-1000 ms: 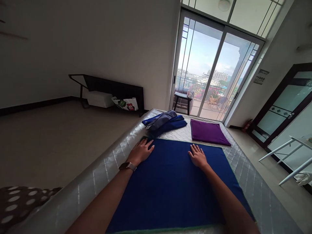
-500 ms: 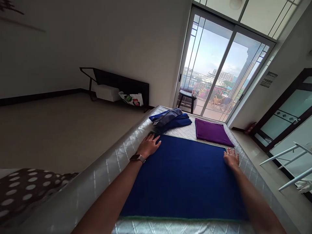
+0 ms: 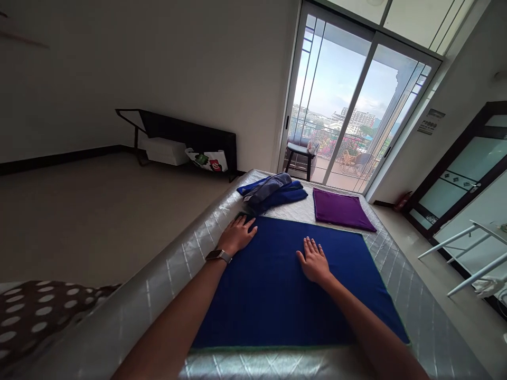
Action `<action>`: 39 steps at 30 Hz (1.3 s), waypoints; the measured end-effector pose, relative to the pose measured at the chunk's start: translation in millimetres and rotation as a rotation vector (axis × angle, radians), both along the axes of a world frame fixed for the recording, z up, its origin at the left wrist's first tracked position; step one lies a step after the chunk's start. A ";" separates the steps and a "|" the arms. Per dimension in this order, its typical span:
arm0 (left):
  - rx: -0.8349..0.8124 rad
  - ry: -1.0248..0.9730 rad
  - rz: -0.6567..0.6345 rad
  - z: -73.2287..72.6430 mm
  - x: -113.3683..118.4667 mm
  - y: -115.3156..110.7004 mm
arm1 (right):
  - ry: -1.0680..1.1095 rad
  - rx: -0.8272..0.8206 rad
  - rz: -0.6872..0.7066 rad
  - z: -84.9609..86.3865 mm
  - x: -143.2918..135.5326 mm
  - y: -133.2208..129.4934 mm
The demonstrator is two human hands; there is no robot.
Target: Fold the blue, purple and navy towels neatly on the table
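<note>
A dark blue cloth (image 3: 269,295) with a green edge lies spread flat on the mattress (image 3: 158,295). My left hand (image 3: 237,235) rests open on its far left corner, fingers stretched out, a watch (image 3: 218,256) on the wrist. Flat on the middle of the cloth's far half lies my right hand (image 3: 314,261), also open, fingers pointing away from me. Beyond the cloth sits a crumpled heap of blue and grey cloths (image 3: 277,191). To the right of that heap, a folded purple cloth (image 3: 343,209) lies flat.
A polka-dot fabric (image 3: 43,311) is at the lower left. Against the far wall stands a black rack (image 3: 190,134) holding a white box and a printed bag. Sliding glass doors (image 3: 348,105) rise behind the mattress. A white-legged table (image 3: 471,237) stands at right.
My right hand has moved left from the cloth's far right corner to the middle of the cloth. My left hand stays on the far left corner. The view has shifted slightly.
</note>
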State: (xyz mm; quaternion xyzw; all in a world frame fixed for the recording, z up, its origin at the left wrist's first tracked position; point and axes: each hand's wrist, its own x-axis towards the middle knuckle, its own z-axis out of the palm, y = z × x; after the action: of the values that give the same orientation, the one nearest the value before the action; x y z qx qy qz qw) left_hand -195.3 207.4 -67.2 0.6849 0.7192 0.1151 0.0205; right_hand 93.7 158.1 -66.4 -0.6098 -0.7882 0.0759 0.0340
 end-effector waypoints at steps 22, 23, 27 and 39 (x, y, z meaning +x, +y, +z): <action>-0.003 0.025 -0.006 -3.7 -2.4 6.5 | -0.014 0.118 -0.069 19.4 62.8 -40.5; -0.015 0.024 -0.004 -1.8 -2.1 5.1 | 0.020 0.084 -0.004 17.2 42.5 -47.7; -0.034 0.002 0.011 2.5 -1.2 1.2 | 0.079 -0.030 0.130 13.6 1.4 -69.1; -0.012 0.019 0.003 -1.8 -1.4 4.0 | -0.061 0.038 -0.282 -4.7 175.8 -91.1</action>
State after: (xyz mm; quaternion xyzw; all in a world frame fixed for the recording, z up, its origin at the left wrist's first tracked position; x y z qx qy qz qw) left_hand -196.8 211.5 -69.1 0.6848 0.7210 0.1044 0.0174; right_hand 269.5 67.0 -71.1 -0.7157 -0.6967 0.0369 0.0317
